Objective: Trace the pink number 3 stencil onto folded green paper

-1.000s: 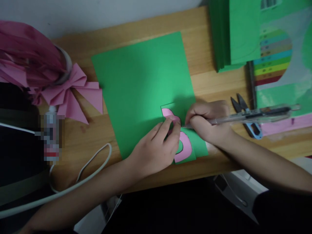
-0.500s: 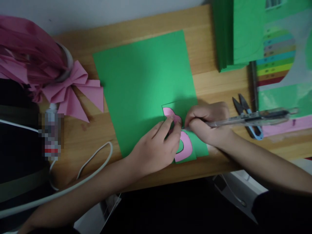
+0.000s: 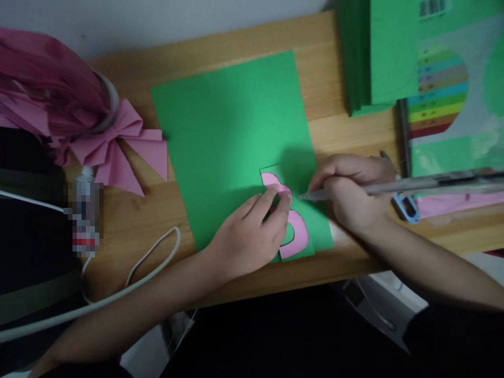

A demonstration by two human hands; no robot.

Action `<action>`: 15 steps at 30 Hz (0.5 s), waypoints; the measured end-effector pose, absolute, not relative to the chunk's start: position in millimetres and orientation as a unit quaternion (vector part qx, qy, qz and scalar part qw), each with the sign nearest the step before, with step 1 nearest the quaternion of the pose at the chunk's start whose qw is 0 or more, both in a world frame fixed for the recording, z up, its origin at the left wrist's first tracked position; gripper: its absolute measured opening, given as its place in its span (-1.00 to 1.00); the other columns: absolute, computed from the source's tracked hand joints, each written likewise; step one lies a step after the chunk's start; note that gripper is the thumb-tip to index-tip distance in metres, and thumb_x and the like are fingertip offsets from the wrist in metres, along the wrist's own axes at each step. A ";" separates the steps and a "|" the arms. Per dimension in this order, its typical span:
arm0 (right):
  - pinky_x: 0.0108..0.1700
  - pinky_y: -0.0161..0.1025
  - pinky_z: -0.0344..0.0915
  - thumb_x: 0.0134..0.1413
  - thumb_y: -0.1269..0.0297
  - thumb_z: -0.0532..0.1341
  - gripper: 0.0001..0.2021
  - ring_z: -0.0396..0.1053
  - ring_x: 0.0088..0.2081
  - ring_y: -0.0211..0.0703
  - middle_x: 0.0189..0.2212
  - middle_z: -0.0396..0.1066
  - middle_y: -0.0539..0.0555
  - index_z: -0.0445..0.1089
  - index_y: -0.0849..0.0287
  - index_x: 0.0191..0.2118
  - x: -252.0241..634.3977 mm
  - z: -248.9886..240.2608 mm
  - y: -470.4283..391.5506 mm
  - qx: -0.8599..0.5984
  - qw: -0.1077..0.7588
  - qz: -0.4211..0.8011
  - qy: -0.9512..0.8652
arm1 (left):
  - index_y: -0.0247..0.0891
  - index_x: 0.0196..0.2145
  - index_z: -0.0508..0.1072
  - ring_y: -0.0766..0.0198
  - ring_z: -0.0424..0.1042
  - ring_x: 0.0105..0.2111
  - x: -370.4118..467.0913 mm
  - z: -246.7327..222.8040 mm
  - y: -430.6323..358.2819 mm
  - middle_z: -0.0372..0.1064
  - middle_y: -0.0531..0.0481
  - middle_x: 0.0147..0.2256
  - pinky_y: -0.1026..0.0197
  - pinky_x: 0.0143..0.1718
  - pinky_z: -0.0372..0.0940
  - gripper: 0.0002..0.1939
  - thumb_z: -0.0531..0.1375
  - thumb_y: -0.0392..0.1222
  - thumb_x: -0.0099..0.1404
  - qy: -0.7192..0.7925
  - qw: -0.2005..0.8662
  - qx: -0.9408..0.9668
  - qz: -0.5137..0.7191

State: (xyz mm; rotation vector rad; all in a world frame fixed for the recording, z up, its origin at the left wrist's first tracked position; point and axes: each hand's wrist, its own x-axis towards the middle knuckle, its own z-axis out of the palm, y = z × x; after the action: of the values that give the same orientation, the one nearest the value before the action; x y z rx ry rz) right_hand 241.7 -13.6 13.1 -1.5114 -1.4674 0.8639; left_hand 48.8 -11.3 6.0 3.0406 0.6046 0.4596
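My left hand (image 3: 248,236) rests at the lower part of a large green paper sheet (image 3: 232,121). Its fingertips press a pink paper cutout (image 3: 301,236) with dark outlines and curved edges, partly hidden under the fingers. Beneath the cutout lies a smaller green paper piece (image 3: 271,169), on top of the large sheet. In my right hand (image 3: 352,191) is a clear-barrelled pen (image 3: 409,185), gripped near its point and tilted low. The pen's tip is just right of the cutout, over the green paper; whether it touches cannot be seen.
Small scissors with a blue handle (image 3: 407,207) lie partly hidden behind my right hand. A green paper stack (image 3: 356,79) and a colour-striped paper pack (image 3: 439,152) are at the right. On the left are a pink bow (image 3: 129,113), a blurred tube (image 3: 84,210) and a white cable (image 3: 173,247).
My right hand has moved right with the pen, drawing its tip away from the cutout's edge. It now covers most of the scissors. My left hand stays on the cutout.
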 end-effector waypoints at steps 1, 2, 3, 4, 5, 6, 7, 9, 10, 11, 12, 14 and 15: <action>-0.61 -0.32 0.17 -0.02 0.47 0.12 -0.76 0.26 -0.65 -0.29 -0.69 0.33 -0.04 0.31 0.09 -0.63 242.6 16.2 -13.5 -0.608 0.458 0.340 -0.553 | -0.53 -0.08 0.51 0.08 0.48 -0.03 48.6 6.1 -10.8 0.51 -0.20 -0.02 0.15 -0.09 0.39 -0.71 0.01 -0.40 0.43 0.192 0.003 0.970 0.146; -0.61 -0.30 0.18 0.05 0.41 0.12 -0.77 0.27 -0.64 -0.28 -0.68 0.34 -0.02 0.33 0.08 -0.59 243.8 18.8 -14.5 -0.607 0.493 0.338 -0.524 | -0.52 -0.09 0.51 0.07 0.48 -0.03 48.3 6.1 -10.3 0.52 -0.18 -0.03 0.15 -0.09 0.38 -0.72 0.02 -0.39 0.43 0.191 0.001 0.971 0.147; -0.62 -0.29 0.18 0.16 0.31 0.09 -0.74 0.28 -0.64 -0.26 -0.67 0.34 0.00 0.35 0.08 -0.54 245.3 20.8 -16.8 -0.603 0.519 0.340 -0.500 | -0.51 -0.09 0.51 0.07 0.48 -0.02 47.9 6.1 -9.9 0.52 -0.17 -0.03 0.15 -0.10 0.37 -0.72 0.02 -0.39 0.43 0.189 -0.003 0.971 0.147; -0.63 -0.27 0.18 0.26 0.18 0.03 -0.67 0.28 -0.65 -0.24 -0.67 0.33 0.02 0.37 0.08 -0.49 247.1 22.3 -20.7 -0.600 0.534 0.345 -0.485 | -0.50 -0.09 0.51 0.07 0.47 -0.02 47.6 6.0 -9.6 0.51 -0.16 -0.03 0.15 -0.10 0.36 -0.72 0.02 -0.39 0.43 0.189 -0.007 0.971 0.147; -0.64 -0.26 0.18 0.32 0.04 -0.06 -0.57 0.27 -0.67 -0.23 -0.68 0.32 0.03 0.39 0.08 -0.45 249.0 23.2 -26.1 -0.595 0.541 0.348 -0.482 | -0.49 -0.08 0.50 0.08 0.46 -0.01 47.2 5.9 -9.5 0.51 -0.16 -0.02 0.15 -0.10 0.35 -0.72 0.01 -0.40 0.43 0.190 -0.009 0.971 0.146; -0.65 -0.25 0.18 0.34 -0.07 -0.14 -0.48 0.28 -0.67 -0.22 -0.69 0.33 0.04 0.41 0.09 -0.40 250.9 23.5 -32.9 -0.592 0.532 0.350 -0.494 | -0.48 -0.07 0.49 0.09 0.45 0.00 47.0 5.7 -9.4 0.51 -0.16 -0.03 0.15 -0.10 0.33 -0.72 0.01 -0.41 0.43 0.192 -0.012 0.970 0.147; -0.64 -0.26 0.21 0.33 -0.13 -0.14 -0.45 0.32 -0.66 -0.22 -0.67 0.35 0.04 0.43 0.09 -0.36 252.5 23.3 -40.9 -0.591 0.513 0.345 -0.518 | -0.46 -0.07 0.49 0.11 0.45 -0.01 47.0 5.5 -9.6 0.51 -0.16 -0.04 0.15 -0.10 0.32 -0.72 0.01 -0.41 0.43 0.197 -0.015 0.969 0.150; -0.54 -0.29 0.33 0.31 -0.03 0.03 -0.62 0.44 -0.53 -0.21 -0.52 0.49 0.04 0.46 0.10 -0.23 254.5 21.7 -58.3 -0.580 0.442 0.319 -0.605 | -0.43 -0.08 0.48 0.13 0.45 -0.06 47.5 5.1 -10.3 0.51 -0.17 -0.08 0.14 -0.12 0.30 -0.74 0.02 -0.41 0.43 0.211 -0.019 0.965 0.157; -0.44 -0.27 0.40 0.27 0.11 0.14 -0.78 0.49 -0.43 -0.19 -0.40 0.55 0.05 0.45 0.10 -0.17 254.6 20.2 -66.9 -0.568 0.411 0.285 -0.654 | -0.42 -0.09 0.49 0.14 0.46 -0.10 47.9 4.8 -10.8 0.51 -0.16 -0.11 0.14 -0.13 0.29 -0.76 0.03 -0.40 0.43 0.219 -0.021 0.962 0.162; -0.34 -0.22 0.45 0.21 0.23 0.21 -0.82 0.51 -0.35 -0.15 -0.32 0.57 0.07 0.43 0.11 -0.10 254.3 18.4 -74.9 -0.540 0.389 0.253 -0.703 | -0.41 -0.11 0.49 0.14 0.45 -0.13 48.4 4.4 -11.3 0.50 -0.15 -0.15 0.14 -0.15 0.28 -0.77 0.04 -0.40 0.42 0.225 -0.023 0.960 0.166; -0.25 -0.16 0.47 0.14 0.32 0.25 -0.75 0.52 -0.28 -0.11 -0.26 0.58 0.10 0.41 0.12 -0.04 253.5 16.3 -82.0 -0.515 0.370 0.225 -0.740 | -0.40 -0.12 0.49 0.15 0.45 -0.16 48.8 4.1 -11.8 0.50 -0.14 -0.17 0.14 -0.16 0.28 -0.77 0.04 -0.39 0.42 0.229 -0.024 0.959 0.167; -0.17 -0.07 0.46 0.07 0.38 0.27 -0.65 0.49 -0.20 -0.02 -0.20 0.58 0.15 0.39 0.15 0.02 251.2 11.5 -93.3 -0.489 0.337 0.173 -0.785 | -0.38 -0.12 0.49 0.14 0.43 -0.17 49.0 3.8 -12.4 0.48 -0.13 -0.19 0.13 -0.17 0.27 -0.76 0.03 -0.37 0.43 0.236 -0.026 0.957 0.166; -0.15 -0.06 0.44 0.06 0.38 0.28 -0.63 0.48 -0.18 0.00 -0.17 0.58 0.16 0.40 0.17 0.03 250.1 9.0 -97.5 -0.490 0.318 0.150 -0.798 | -0.36 -0.12 0.49 0.13 0.42 -0.16 48.8 3.9 -12.5 0.47 -0.13 -0.19 0.13 -0.17 0.27 -0.76 0.02 -0.36 0.43 0.239 -0.026 0.957 0.164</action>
State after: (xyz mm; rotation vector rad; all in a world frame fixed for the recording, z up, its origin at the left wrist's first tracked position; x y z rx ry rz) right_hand 250.1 -97.5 9.0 -1.2890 -2.0980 0.3950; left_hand 48.8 -12.5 3.9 3.0562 0.7625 0.5224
